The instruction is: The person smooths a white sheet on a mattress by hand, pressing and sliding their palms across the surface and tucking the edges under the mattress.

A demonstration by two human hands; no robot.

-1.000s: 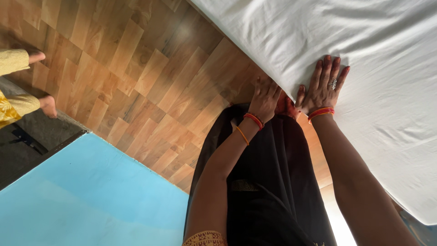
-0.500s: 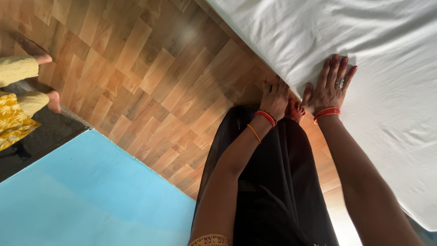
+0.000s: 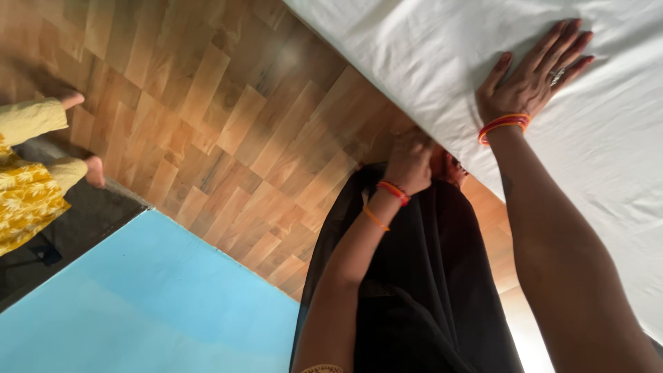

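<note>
A white sheet [image 3: 442, 62] covers a bed that fills the upper right of the head view. My right hand [image 3: 532, 76] lies flat on top of the sheet, fingers spread, with a ring and red and orange bangles at the wrist. My left hand [image 3: 409, 162] is curled at the lower edge of the sheet, its fingers hidden under the hem, so it seems to grip the sheet's edge. It also wears bangles. Below my arms hangs my black garment [image 3: 414, 290].
Wood-pattern parquet floor [image 3: 207, 103] runs alongside the bed. A light blue mat [image 3: 152, 311] lies at the lower left, with a dark mat [image 3: 83, 221] beside it. Another person in yellow clothing [image 3: 27, 186], barefoot, stands at the left edge.
My right hand has slid further up onto the sheet, away from the edge. My left hand stays at the hem. The person in yellow has shifted slightly.
</note>
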